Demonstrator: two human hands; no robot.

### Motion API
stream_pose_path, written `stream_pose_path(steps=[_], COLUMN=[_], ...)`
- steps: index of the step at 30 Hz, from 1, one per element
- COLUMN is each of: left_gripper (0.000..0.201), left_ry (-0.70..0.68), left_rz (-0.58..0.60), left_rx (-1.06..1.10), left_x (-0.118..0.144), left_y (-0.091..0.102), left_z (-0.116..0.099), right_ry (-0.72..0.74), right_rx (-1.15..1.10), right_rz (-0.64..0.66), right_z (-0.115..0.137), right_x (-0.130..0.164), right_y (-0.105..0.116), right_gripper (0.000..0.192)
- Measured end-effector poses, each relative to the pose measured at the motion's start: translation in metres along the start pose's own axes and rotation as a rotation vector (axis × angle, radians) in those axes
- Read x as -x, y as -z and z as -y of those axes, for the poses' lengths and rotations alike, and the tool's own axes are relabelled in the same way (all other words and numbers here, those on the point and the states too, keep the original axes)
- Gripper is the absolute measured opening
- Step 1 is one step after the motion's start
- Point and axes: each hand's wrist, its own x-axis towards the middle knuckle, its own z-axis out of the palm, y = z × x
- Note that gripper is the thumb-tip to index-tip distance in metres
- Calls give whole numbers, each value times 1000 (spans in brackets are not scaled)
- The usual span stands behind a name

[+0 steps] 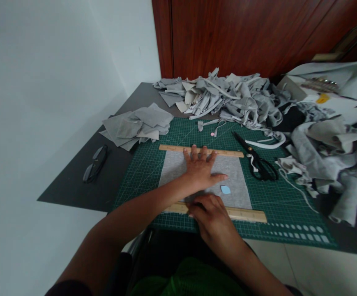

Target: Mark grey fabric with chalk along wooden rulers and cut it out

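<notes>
Left hand [201, 169] flat, fingers spread, on grey fabric square [178, 166]. Right hand [210, 213] curled on near ruler [246, 214]. Scissors [256, 162], scrap heap [227, 96] beside; blue chalk [225, 189] near thumb.

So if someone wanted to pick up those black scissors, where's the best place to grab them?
Probably by the looped handles of the scissors, coming from the near right. They lie flat on the green cutting mat, blades pointing away toward the fabric scraps, handles at the near end.

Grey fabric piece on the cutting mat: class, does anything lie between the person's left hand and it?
Nothing visible does. The left hand lies flat on the grey fabric piece, fingertips reaching the far wooden ruler. The blue chalk sits beside the thumb.
</notes>
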Motion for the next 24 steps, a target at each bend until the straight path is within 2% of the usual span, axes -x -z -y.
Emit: stream_pose_path(steps=[24], left_gripper=[107], left_ry=[-11], left_rz=[-5], left_rx=[-15], left_x=[2], left_y=[0], left_z=[-1], right_ry=[17], right_rx=[-19], right_rz=[-30], right_z=[-3], right_x=[5], right_y=[-5], right_gripper=[25])
